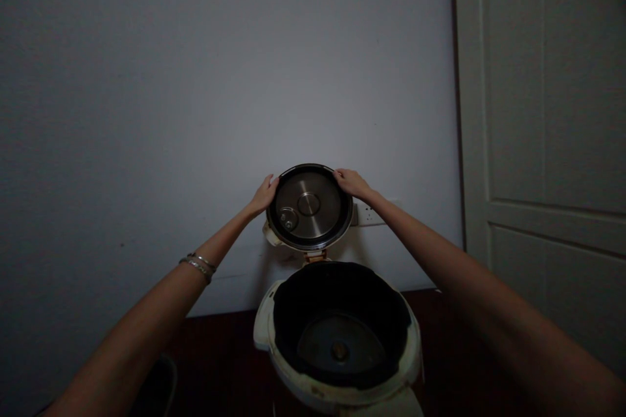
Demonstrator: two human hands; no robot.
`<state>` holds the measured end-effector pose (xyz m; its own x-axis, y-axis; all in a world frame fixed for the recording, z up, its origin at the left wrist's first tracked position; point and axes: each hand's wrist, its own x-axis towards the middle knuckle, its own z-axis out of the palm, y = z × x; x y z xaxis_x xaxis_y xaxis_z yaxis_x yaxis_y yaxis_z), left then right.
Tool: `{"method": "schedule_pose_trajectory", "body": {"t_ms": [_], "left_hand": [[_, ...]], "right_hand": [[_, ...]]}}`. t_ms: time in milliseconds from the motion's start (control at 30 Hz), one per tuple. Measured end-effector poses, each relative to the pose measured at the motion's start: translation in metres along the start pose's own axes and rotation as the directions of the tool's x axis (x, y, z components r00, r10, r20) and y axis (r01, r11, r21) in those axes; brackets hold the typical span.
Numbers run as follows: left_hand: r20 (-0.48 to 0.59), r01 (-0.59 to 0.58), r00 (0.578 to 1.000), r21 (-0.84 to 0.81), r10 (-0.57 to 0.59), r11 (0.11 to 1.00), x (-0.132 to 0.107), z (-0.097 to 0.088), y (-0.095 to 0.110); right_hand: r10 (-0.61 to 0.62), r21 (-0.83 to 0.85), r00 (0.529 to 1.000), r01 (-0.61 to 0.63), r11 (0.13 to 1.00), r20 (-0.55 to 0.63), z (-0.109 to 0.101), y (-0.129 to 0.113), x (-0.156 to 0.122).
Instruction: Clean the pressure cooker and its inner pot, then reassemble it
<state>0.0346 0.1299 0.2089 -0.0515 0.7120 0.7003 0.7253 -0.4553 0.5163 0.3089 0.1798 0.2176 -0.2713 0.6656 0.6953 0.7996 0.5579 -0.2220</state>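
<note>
A white rice cooker (337,374) stands open on the dark floor by the wall. Its cavity has no inner pot; the round heating plate (340,346) shows at the bottom. The hinged lid (309,207) stands upright, its shiny metal inner plate facing me. My left hand (263,195) grips the lid's left rim, fingers curled over the edge. My right hand (351,184) grips the upper right rim the same way. Thin bangles (198,265) circle my left wrist.
A plain grey-white wall fills the background. A white wall socket (368,214) sits just behind the lid on the right. A white panelled door (548,117) stands at the right. A dark rounded object (159,384) lies on the floor at lower left.
</note>
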Motion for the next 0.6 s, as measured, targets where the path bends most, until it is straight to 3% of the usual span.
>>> {"method": "schedule_pose_trajectory", "body": {"t_ms": [267, 433, 533, 600], "left_hand": [[-0.015, 0.035, 0.999, 0.014, -0.034, 0.999, -0.007, -0.001, 0.005], [-0.046, 0.054, 0.997, 0.002, -0.054, 0.999, -0.011, -0.003, 0.009], [-0.047, 0.057, 0.997, 0.006, -0.056, 0.998, -0.020, -0.008, 0.014], [-0.048, 0.049, 0.998, 0.019, -0.048, 0.999, -0.028, -0.013, 0.020]], "right_hand": [[0.019, -0.023, 1.000, -0.019, 1.000, -0.012, 0.001, -0.009, -0.007], [-0.002, -0.042, 0.999, 0.000, 0.999, -0.043, -0.014, -0.019, -0.019], [-0.114, -0.043, 0.985, 0.110, 0.993, -0.133, -0.031, -0.025, -0.046], [-0.248, -0.048, 0.938, 0.244, 0.969, -0.242, -0.045, -0.027, -0.079]]}}
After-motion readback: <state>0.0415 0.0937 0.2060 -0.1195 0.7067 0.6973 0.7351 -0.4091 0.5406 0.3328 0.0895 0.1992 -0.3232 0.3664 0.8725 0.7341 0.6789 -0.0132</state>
